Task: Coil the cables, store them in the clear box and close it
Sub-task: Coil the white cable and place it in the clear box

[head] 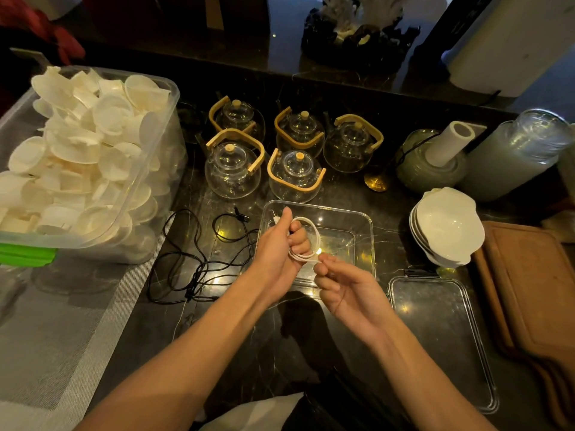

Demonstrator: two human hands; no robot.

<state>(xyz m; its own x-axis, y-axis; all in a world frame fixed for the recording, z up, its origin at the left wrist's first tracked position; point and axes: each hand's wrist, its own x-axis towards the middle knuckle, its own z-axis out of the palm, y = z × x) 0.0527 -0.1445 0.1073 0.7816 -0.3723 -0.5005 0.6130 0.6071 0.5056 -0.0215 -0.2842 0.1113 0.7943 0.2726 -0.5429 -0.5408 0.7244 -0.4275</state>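
Observation:
A white cable (311, 233) is wound in loops around the fingers of my left hand (280, 247), which is closed on it just above the clear box (364, 219). My right hand (339, 281) pinches the loose end of that white cable at the bottom of the coil. The clear box stands open on the dark marble counter, and I see nothing inside it. Its clear lid (441, 331) lies flat to the right of the box. A black cable (199, 259) lies loose and tangled on the counter left of the box.
A big clear tub (146, 181) of white cups fills the left side. Several glass teapots (295, 175) stand behind the box. Stacked white bowls (448, 225), wooden boards (535, 290), a paper roll (451, 141) and a glass jar (513, 154) crowd the right.

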